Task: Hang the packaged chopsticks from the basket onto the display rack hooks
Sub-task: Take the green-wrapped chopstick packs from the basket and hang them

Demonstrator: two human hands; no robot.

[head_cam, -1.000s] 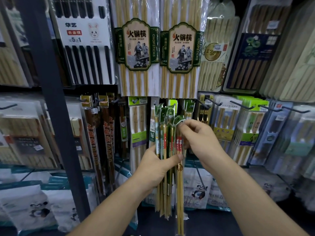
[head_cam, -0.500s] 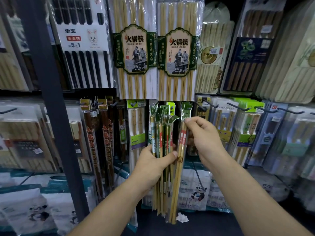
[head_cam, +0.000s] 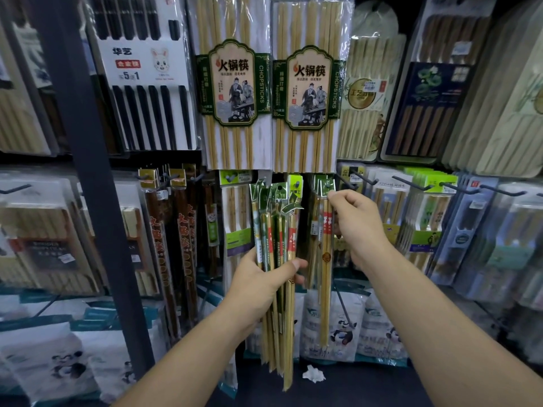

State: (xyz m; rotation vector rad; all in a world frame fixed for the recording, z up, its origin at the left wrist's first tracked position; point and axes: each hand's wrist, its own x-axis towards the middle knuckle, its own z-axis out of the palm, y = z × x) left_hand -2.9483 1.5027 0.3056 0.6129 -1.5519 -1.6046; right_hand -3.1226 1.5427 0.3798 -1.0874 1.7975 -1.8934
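Note:
My left hand [head_cam: 264, 277] grips a bundle of several packaged chopsticks [head_cam: 277, 230], bamboo sticks in clear sleeves with green header tabs, held upright at centre. My right hand [head_cam: 357, 221] pinches the green top tab of a single packaged pair [head_cam: 325, 259] and holds it up against a rack hook [head_cam: 326, 185], where other like packs hang behind it. Whether the tab's hole sits over the hook I cannot tell. The basket is out of view.
Two large hot-pot chopstick packs [head_cam: 233, 92] hang just above. Empty-tipped black hooks [head_cam: 361, 179] jut out to the right over green and blue packs. A dark upright post [head_cam: 88, 183] stands on the left. Panda-printed bags [head_cam: 340, 330] and a scrap of white paper [head_cam: 314, 373] lie below.
My right hand drew one pack away from the bundle and raised it up and to the right, to the hook. The left hand keeps holding the bundle in place.

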